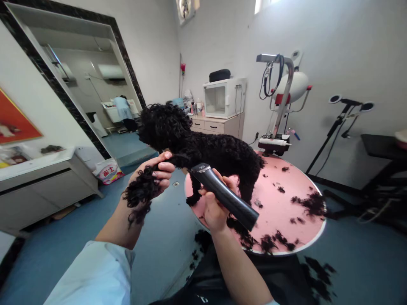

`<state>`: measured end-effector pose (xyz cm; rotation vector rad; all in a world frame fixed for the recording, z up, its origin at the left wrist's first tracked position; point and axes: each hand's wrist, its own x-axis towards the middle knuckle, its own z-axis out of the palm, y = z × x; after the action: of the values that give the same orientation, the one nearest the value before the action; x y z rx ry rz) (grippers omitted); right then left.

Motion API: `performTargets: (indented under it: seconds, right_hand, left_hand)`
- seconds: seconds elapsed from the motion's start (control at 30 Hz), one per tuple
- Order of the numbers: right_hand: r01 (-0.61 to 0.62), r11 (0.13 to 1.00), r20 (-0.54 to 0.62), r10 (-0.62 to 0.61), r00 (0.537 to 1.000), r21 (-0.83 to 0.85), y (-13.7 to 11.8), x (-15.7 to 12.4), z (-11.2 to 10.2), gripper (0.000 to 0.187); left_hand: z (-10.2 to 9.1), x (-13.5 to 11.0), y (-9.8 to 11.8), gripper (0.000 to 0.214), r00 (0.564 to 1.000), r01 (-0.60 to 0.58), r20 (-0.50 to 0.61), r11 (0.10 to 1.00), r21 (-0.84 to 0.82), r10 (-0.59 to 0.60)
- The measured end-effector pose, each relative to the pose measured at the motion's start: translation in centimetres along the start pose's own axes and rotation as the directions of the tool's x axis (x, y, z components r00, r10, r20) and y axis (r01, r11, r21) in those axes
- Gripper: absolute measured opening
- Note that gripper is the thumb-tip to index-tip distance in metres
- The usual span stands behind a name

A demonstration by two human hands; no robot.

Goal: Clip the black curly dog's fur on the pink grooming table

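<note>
A black curly-haired dog (pixel 203 148) stands on a round pink grooming table (pixel 295 220), head to the left. My left hand (pixel 159 171) is closed round the dog's raised front leg, whose curly paw hangs over my wrist. My right hand (pixel 214 205) grips a black electric clipper (pixel 227 195), its head pointing up-left just below the dog's chest. Clumps of cut black hair (pixel 310 203) lie on the pink top and on the floor.
A metal grooming arm with leashes (pixel 280 91) stands at the table's far edge. A white cabinet box (pixel 224 98) sits on drawers behind. A grey counter (pixel 41 182) is at left, a black stand (pixel 343 123) at right. Another person (pixel 122 111) works in the far room.
</note>
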<state>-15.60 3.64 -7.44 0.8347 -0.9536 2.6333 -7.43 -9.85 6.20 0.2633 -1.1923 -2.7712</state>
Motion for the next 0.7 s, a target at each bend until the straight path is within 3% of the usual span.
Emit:
performTargets:
  seconds: [0.2,0.37,0.47,0.57,0.7]
  right_hand:
    - [0.317,0.906,0.181,-0.274,0.945,-0.279,-0.8,0.7,1.2,0.038]
    - [0.524,0.795,0.242,-0.467,0.85,-0.307,-1.0,1.0,0.5,0.049]
    - [0.618,0.692,0.34,-0.518,0.785,-0.373,-0.2,1.7,0.9,0.049]
    - [0.663,0.63,0.415,-0.519,0.747,-0.404,0.1,1.4,0.7,0.048]
    - [0.704,0.586,0.412,-0.571,0.71,-0.4,-0.2,0.9,-0.3,0.057]
  left_hand:
    - [1.6,0.2,-0.5,0.022,0.994,0.013,0.107,0.986,-0.164,0.004]
    - [1.6,0.3,-0.6,0.019,0.99,0.047,0.138,0.981,-0.186,-0.022]
    - [1.6,0.4,-0.7,0.016,0.989,0.02,0.149,0.981,-0.193,0.009]
    - [1.6,0.6,-0.7,0.017,0.988,0.037,0.157,0.98,-0.197,-0.006]
    - [2.1,0.6,-0.7,0.02,0.991,0.036,0.131,0.983,-0.178,-0.013]
